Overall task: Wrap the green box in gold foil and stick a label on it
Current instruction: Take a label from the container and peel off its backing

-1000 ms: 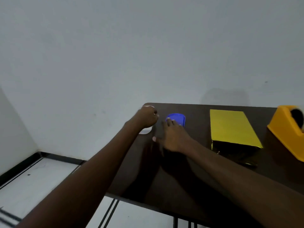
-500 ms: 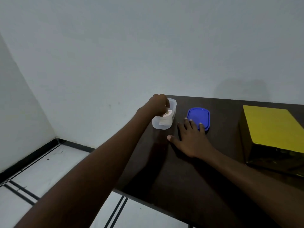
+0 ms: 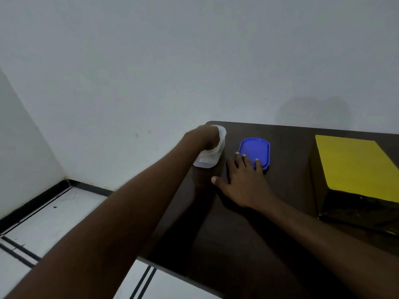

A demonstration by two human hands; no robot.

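Dark glossy table (image 3: 248, 244), foil-wrapped box (image 3: 354, 167)

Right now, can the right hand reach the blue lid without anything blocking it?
Probably yes. The right hand lies flat on the table, and its fingertips already rest on the near edge of the blue lid. Nothing stands between them; the clear container is off to the left.

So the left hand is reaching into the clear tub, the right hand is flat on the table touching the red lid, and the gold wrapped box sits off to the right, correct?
Not quite: the lid is blue, not red, as the head view shows. The rest holds: the left hand reaches into the clear tub, the right hand lies flat on the table with fingertips on that lid, and the gold wrapped box sits off to the right.
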